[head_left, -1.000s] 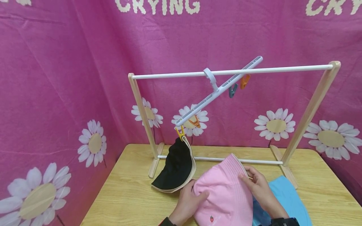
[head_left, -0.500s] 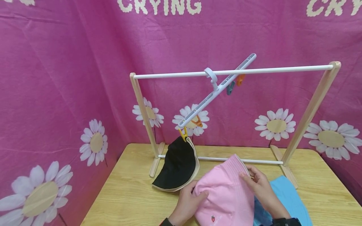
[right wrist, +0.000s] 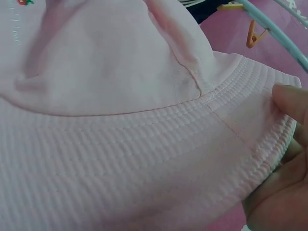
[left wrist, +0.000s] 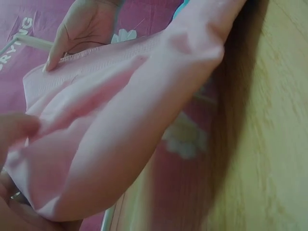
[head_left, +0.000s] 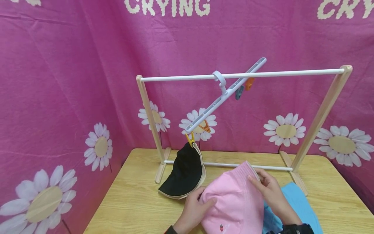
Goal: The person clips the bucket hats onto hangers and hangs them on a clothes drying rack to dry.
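Both hands hold a pink bucket hat (head_left: 230,198) with a small strawberry on its crown, low in front in the head view. My left hand (head_left: 193,209) grips the crown, its thumb on top and the other fingers mostly hidden behind the cloth. At the stitched brim, my right hand (head_left: 271,193) pinches the edge between thumb and fingers, as the right wrist view shows close up. A black bucket hat (head_left: 184,172) with a cream edge hangs by a yellow clip (head_left: 190,139) from the low end of a pale grey clip hanger (head_left: 226,94).
The hanger hooks over the white top bar (head_left: 277,74) of a wooden-legged rack. More clips, an orange clip (head_left: 205,126) among them, hang from it. A blue cloth item (head_left: 301,208) lies on the wooden table (head_left: 131,195) by my right forearm. Pink daisy-print cloth (head_left: 87,65) stands behind.
The hanger has swung slightly on the bar, and the black hat with it. The pink hat has shifted a little to the right in the head view; both grips stay the same.
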`<state>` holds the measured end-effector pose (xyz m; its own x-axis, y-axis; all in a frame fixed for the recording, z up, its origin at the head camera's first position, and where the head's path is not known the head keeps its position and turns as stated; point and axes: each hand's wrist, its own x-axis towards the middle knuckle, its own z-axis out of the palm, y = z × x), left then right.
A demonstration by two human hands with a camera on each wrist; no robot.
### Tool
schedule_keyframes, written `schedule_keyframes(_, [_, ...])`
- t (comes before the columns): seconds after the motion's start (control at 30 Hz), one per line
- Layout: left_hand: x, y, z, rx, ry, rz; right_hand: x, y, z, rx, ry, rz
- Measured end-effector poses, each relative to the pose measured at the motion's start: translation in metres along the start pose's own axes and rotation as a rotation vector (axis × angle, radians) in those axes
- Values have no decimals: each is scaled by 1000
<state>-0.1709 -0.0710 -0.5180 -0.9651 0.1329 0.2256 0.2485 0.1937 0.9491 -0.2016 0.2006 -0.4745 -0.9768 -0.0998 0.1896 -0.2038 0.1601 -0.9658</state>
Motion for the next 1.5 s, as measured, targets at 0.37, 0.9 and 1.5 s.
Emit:
schedule_keyframes(0.37, [2, -3, -1, 2, -73, 84, 2, -7, 1, 8, -24, -60])
schedule_keyframes(0.9, [3, 6, 1, -50, -109, 177, 5, -16, 8, -61, -2, -38])
schedule_keyframes(1.5, [-7, 61, -8, 6, -70, 313, 13, -23, 16, 40, 71, -63])
